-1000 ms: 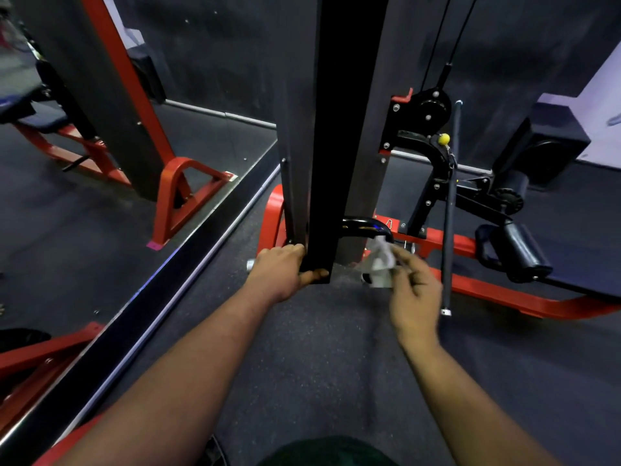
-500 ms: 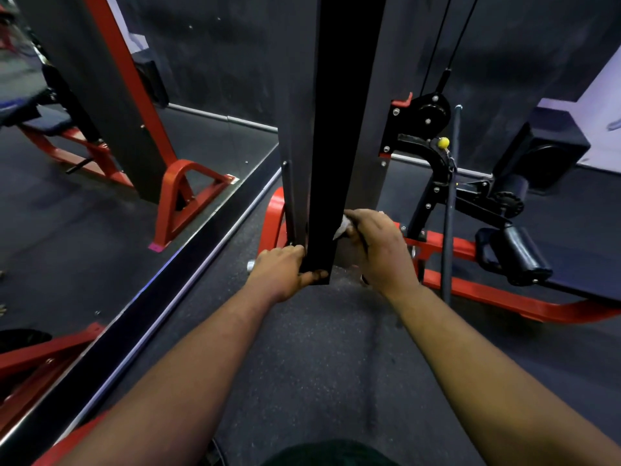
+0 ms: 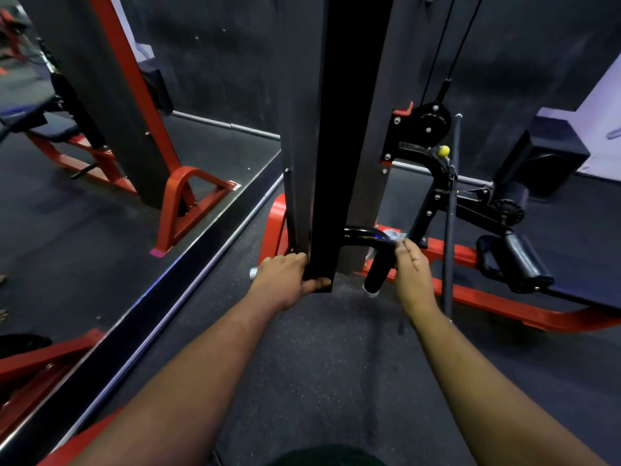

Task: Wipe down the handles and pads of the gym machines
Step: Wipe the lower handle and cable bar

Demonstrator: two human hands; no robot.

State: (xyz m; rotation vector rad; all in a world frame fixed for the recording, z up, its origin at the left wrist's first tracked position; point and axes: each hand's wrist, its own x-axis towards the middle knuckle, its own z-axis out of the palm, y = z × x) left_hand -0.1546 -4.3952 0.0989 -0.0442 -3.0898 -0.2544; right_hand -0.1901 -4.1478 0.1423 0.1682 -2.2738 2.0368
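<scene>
A tall black pad [image 3: 339,163] hangs upright in front of me. My left hand [image 3: 285,275] grips its lower left corner, thumb under the bottom edge. To its right a curved black handle [image 3: 378,260] bends down to a grip with a pale end cap. My right hand [image 3: 411,274] pinches a small white wipe [image 3: 395,236] against the top of that handle's bend, on its right side. Part of the wipe shows behind the grip.
A red machine frame [image 3: 504,297] runs along the floor to the right, with a black roller pad [image 3: 519,264], a thin upright bar [image 3: 448,230] and a pulley with cables [image 3: 431,119]. A mirror wall [image 3: 100,196] fills the left. Dark rubber floor [image 3: 319,364] lies below.
My right hand has slid from the handle's inner end beside the pad out to the right, uncovering the handle. The left hand has kept its grip on the pad.
</scene>
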